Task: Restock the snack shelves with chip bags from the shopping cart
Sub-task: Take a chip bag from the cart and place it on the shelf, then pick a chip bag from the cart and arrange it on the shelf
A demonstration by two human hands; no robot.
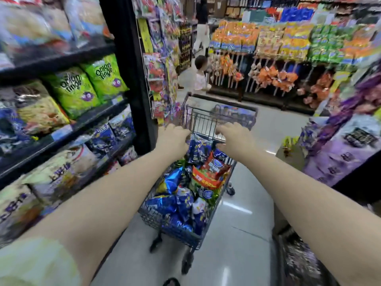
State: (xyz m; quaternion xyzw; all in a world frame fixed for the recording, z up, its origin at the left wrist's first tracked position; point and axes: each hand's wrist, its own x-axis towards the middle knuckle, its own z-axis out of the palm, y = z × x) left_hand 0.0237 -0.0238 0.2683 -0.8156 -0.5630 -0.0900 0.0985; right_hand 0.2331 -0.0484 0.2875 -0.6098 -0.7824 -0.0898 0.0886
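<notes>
Left hand [173, 137] and right hand [233, 139] flank a glossy blue chip bag [199, 148] atop the heaped shopping cart [153, 218]; grip indiscernible, blurred.

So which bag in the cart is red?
The large red-and-orange bag against the cart's right side, just below the right hand; the bags around it are mostly blue.

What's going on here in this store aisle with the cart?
A person reaches both arms out over a shopping cart piled with chip bags. The left hand and right hand sit either side of a blue bag at the top of the pile; blur hides whether either grips it. The snack shelves on the person's left hold green onion-ring bags and others. Nothing from the cart is on its way to them yet.
</notes>
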